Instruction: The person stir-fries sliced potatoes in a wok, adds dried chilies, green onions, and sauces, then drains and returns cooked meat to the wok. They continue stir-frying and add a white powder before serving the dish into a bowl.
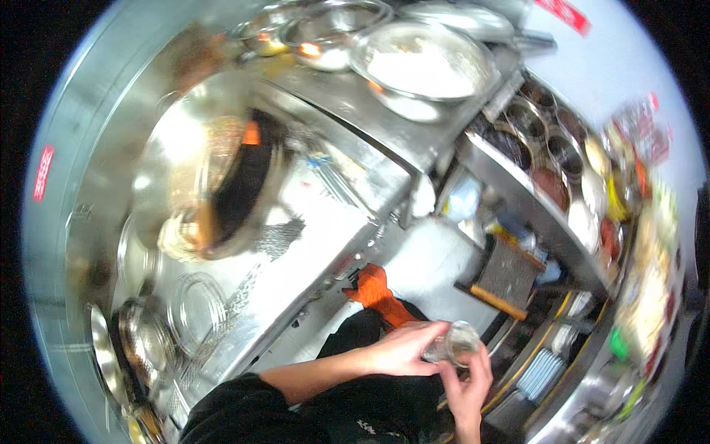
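Note:
Both hands are around a small clear jar or cup, blurred and low in the view, close to my body. My left hand grips its left side, with the thumb along the top. My right hand has its fingertips on the near right side of the rim. What the jar holds is too blurred to tell. Just beyond my left hand, in front of my dark clothing, is a bright orange item, perhaps a shoe or a glove.
To my left a large wok sits in a steel cooking range. Wide steel basins stand at the far side. On my right a steel counter holds round containers of ingredients, above shelves with stacked light-blue items. Ladles lie lower left.

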`<state>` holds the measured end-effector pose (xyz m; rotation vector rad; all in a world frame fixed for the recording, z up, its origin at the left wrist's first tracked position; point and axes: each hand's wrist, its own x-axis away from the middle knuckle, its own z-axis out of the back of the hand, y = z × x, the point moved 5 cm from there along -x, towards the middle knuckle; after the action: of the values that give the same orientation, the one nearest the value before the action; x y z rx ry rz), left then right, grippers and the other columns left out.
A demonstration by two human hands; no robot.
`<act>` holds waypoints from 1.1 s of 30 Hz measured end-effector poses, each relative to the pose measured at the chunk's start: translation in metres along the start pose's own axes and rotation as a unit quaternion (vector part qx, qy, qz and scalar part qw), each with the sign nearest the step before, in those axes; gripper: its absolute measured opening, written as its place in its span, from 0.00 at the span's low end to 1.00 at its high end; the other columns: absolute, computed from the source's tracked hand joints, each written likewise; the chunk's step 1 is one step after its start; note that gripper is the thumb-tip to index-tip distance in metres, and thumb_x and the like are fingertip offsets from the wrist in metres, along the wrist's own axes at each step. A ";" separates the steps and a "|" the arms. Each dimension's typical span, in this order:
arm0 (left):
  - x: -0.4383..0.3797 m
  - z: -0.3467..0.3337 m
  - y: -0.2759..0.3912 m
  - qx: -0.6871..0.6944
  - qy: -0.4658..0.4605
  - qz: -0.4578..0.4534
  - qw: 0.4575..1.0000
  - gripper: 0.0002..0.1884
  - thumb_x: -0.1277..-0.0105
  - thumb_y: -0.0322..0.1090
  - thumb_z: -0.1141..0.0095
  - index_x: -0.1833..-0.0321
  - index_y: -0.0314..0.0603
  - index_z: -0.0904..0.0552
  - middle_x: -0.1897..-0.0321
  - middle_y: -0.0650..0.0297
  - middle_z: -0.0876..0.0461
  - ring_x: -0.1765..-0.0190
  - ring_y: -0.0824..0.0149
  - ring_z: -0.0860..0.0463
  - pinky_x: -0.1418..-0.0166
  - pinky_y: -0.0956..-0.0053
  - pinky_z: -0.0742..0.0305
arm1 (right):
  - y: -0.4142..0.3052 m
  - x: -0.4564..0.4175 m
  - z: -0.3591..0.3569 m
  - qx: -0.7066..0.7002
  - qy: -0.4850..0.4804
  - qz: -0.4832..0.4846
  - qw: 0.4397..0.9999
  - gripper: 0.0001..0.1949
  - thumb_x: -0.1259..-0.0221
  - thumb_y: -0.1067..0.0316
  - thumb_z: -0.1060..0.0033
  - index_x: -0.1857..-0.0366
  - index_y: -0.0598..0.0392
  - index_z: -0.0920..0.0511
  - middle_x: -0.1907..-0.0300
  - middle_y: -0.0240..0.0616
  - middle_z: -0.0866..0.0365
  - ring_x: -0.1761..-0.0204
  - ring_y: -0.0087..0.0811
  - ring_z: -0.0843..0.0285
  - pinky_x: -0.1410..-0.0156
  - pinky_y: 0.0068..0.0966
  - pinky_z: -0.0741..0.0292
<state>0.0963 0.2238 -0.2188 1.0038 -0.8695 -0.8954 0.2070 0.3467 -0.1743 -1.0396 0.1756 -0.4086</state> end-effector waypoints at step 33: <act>0.248 0.424 0.049 -0.441 0.368 0.601 0.556 0.38 0.53 0.40 0.21 0.37 0.55 0.25 0.44 0.61 0.20 0.39 0.53 0.24 0.38 0.53 0.29 | -0.328 -0.234 -0.232 0.120 -0.620 0.117 0.767 0.32 0.27 0.66 0.53 0.24 0.69 0.48 0.72 0.52 0.16 0.69 0.44 0.15 0.67 0.41 0.22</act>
<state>-0.1838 -0.1211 -0.0048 -0.2889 -0.1092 0.3815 -0.1632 0.1123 -0.0184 -0.8352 -0.9193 0.5304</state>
